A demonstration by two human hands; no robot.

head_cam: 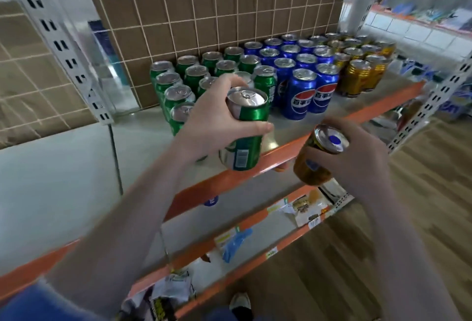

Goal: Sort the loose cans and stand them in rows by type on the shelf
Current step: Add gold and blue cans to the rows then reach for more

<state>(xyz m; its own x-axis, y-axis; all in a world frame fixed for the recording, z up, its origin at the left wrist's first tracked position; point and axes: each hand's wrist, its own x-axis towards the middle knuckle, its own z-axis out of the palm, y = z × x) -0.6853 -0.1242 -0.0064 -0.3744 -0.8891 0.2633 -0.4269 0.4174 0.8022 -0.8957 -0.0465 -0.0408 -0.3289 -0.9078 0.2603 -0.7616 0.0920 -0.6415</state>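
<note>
Left hand (214, 118) wrapped around a green can (246, 129), thumb across its front, fingers curled behind; can tilted, silver top toward the camera, held just above the orange front edge of the shelf (288, 152). Right hand (357, 157) gripping a gold can (316, 157), fingers curled round its body; can tilted, lid with blue tab visible, held in front of and slightly below that orange edge, right of the green can and not touching it. On the shelf behind the orange edge, three upright blocks: green cans (176, 95) at the left end, about twelve visible, several partly hidden by the left hand, so count uncertain; blue Pepsi cans (301, 90) next to the right, about fifteen visible, front two showing the red-white-blue logo; gold cans (357, 78) furthest right, about twelve, rear ones blurred, count uncertain. Blocks standing just beside each other in rows running back toward the brown wire-grid panel (204, 14). Below the orange edge, two lower shelves carrying crumpled packets and one blue glove (235, 244). Wooden floor (421, 218) to the right of the shelf.
</note>
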